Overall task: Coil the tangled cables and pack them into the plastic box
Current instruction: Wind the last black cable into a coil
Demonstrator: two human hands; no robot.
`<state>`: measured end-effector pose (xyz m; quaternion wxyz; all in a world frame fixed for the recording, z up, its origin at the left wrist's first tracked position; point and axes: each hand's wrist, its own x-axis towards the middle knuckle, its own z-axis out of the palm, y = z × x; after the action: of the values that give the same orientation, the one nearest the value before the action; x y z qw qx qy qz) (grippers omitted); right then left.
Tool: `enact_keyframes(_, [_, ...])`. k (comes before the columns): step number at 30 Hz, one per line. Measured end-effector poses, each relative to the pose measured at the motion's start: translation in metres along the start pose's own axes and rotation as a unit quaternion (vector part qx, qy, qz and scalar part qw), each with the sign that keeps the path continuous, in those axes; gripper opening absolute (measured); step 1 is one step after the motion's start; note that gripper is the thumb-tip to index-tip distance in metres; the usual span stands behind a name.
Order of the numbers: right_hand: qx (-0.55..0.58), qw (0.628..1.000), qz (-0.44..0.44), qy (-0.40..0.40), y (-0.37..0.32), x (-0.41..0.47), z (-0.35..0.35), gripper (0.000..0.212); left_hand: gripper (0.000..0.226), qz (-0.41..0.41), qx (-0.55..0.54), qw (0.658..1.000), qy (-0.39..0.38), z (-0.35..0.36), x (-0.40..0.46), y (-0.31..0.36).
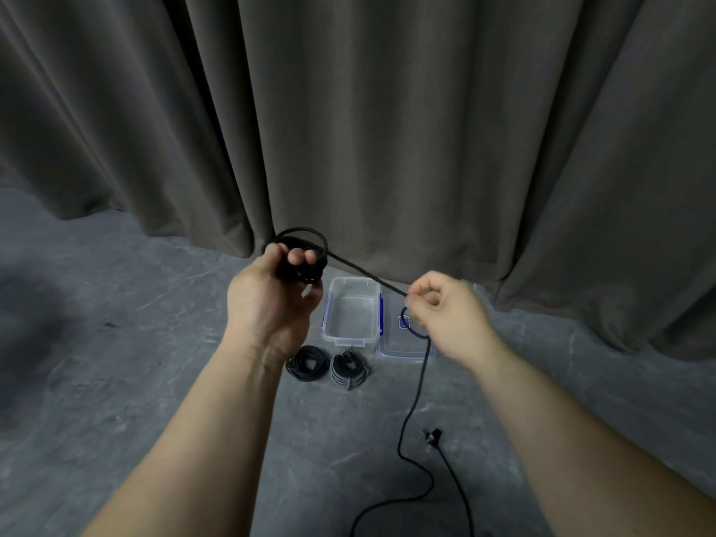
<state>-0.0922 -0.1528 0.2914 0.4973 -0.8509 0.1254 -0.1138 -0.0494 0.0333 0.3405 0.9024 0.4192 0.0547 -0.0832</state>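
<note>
My left hand [271, 300] grips a partly wound coil of black cable [300, 251], held up in front of the curtain. From the coil the cable runs taut to my right hand [445, 315], which pinches it between thumb and fingers. Below that hand the loose cable [416, 397] hangs to the floor and snakes off the bottom edge; its plug end [432, 435] lies on the floor. A clear plastic box [350, 310] stands open on the floor, with nothing inside. Two finished coils lie in front of it: a black one [307, 363] and a grey-black one [348, 368].
The box's clear lid [403, 343] with blue clips lies flat just right of the box, partly behind my right hand. A heavy grey-brown curtain [387, 129] hangs across the back, reaching the grey stone-look floor [135, 362].
</note>
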Motion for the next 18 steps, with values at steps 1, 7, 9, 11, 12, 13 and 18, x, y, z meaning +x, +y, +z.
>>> enact_keyframes(1, [-0.052, 0.998, -0.034, -0.001, 0.001, 0.001, 0.001, 0.023, 0.028, 0.019, 0.043, 0.999, 0.005, 0.001, 0.0, -0.003])
enact_keyframes(7, [-0.07, 0.983, -0.115, -0.129, -0.027, -0.008, 0.001, 0.022, 0.028, 0.104, 0.313, 0.944, -0.017, 0.0, -0.001, -0.025])
enact_keyframes(9, [-0.025, 0.978, -0.097, -0.181, -0.036, -0.009, -0.001, 0.03, 0.027, 0.098, 0.367, 0.924, -0.043, -0.004, -0.001, -0.03])
enact_keyframes(11, [0.023, 0.966, -0.088, -0.242, -0.039, -0.011, -0.002, 0.035, 0.025, 0.088, 0.374, 0.922, -0.057, -0.002, -0.004, -0.033])
enact_keyframes(12, [0.039, 0.959, -0.086, -0.267, -0.04, -0.012, -0.001, 0.034, 0.025, 0.08, 0.363, 0.926, -0.057, 0.0, -0.005, -0.035])
enact_keyframes(13, [0.049, 0.955, -0.088, -0.279, -0.04, -0.013, 0.0, 0.033, 0.025, 0.07, 0.353, 0.931, -0.054, 0.001, -0.006, -0.036])
enact_keyframes(18, [0.141, 0.966, -0.101, -0.19, -0.042, -0.014, -0.002, 0.025, 0.025, 0.03, 0.357, 0.93, -0.077, 0.005, -0.008, -0.043])
